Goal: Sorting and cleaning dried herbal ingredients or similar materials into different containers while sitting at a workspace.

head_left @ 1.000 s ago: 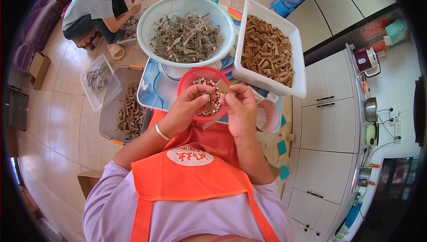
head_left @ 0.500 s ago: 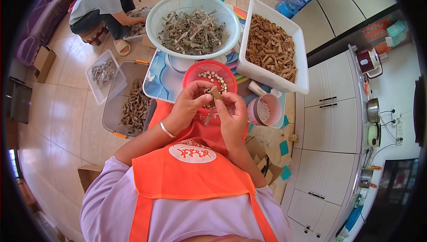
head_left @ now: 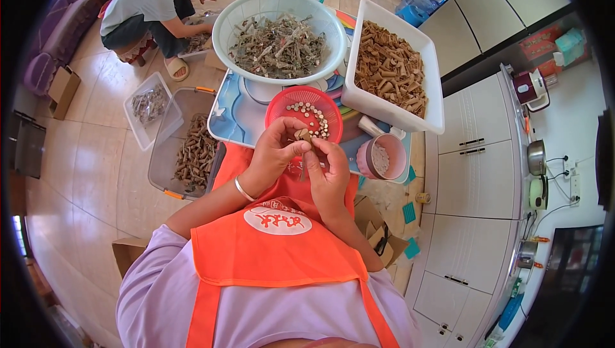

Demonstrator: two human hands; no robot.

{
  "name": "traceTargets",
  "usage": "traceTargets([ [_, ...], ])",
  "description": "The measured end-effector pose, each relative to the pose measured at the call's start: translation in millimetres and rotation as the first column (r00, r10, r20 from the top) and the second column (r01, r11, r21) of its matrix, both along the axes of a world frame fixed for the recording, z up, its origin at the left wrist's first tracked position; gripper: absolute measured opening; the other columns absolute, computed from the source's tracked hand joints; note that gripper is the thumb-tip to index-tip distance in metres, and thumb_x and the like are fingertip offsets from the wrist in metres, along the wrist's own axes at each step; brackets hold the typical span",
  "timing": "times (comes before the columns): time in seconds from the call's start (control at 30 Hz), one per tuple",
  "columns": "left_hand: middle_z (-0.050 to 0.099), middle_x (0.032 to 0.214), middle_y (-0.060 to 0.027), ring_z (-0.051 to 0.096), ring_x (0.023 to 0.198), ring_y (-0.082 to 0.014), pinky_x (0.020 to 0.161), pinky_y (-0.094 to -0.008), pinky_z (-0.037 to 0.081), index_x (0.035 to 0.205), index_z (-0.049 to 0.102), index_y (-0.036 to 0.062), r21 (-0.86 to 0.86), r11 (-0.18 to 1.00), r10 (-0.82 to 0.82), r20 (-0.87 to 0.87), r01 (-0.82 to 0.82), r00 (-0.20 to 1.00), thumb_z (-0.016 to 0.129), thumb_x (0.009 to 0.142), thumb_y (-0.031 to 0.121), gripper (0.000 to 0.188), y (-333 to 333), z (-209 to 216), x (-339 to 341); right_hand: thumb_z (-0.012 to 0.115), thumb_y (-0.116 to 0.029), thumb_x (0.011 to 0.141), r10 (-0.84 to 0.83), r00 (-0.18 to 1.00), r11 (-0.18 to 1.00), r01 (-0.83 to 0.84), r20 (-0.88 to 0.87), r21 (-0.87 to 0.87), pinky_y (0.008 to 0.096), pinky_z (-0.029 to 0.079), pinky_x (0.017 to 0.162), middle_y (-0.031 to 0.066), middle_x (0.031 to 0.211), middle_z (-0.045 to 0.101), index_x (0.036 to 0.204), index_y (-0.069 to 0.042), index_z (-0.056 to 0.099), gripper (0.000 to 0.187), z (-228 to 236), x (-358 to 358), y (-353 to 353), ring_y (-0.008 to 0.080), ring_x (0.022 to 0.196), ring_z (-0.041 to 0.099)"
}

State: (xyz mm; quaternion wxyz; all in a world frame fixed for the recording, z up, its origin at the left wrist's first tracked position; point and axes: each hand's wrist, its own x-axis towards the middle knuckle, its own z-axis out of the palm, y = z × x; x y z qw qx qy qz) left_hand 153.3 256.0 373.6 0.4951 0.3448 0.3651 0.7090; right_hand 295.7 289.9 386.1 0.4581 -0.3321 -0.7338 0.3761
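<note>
Both of my hands meet over the near edge of a red plastic basket (head_left: 274,108), pinching a small brown rolled piece (head_left: 303,135). My left hand (head_left: 274,154), with a bangle at the wrist, has its fingers closed at the left of the piece. My right hand (head_left: 328,172) grips it from the right between thumb and forefinger. A thin greyish strip hangs below the fingers, partly hidden. Inside the basket lie several small pale round discs (head_left: 316,115). Beyond it stands a pale green basin (head_left: 221,44) of crinkled clear wrappers (head_left: 278,46).
A white tub (head_left: 437,92) of curled brown pieces stands at the right of the blue patterned table (head_left: 225,114). A pink cup (head_left: 400,156) holds white bits. On the floor at left, a grey bin (head_left: 160,162) contains brown rolls, near a white tray (head_left: 136,127). Another person (head_left: 144,12) crouches beyond.
My hands have drawn slightly closer together, and the brown piece has turned and shows less of its length. The right hand has shifted a little left.
</note>
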Motion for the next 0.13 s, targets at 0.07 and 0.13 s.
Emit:
traceTargets([
  [0.07,0.062,0.099,-0.0019,0.060,0.090,-0.0086,0.080,-0.0239,0.053,0.112,0.055,0.0026,-0.010,1.000,0.016,-0.033,-0.016,0.999,0.072,0.089,0.007,0.030,-0.5,0.3,1.0,0.070,-0.010,0.089,-0.001,1.000,1.000,0.001,-0.002,0.009,0.0349,0.050,0.084,0.0127,0.106,0.066,0.112,-0.002,0.064,0.025,1.7,0.4,-2.6,0.0281,0.095,0.063],
  [0.13,0.062,0.099,-0.0019,0.060,0.090,-0.0085,0.081,-0.0229,0.052,0.113,0.055,0.0029,-0.032,0.999,0.024,-0.048,-0.026,0.999,0.072,0.089,0.007,0.031,-2.4,1.3,3.0,0.069,-0.011,0.090,-0.004,1.000,0.999,0.005,-0.019,0.044,0.0363,0.049,0.087,0.0135,0.109,0.066,0.113,-0.003,0.064,0.025,1.6,0.4,-4.3,0.0289,0.100,0.063],
])
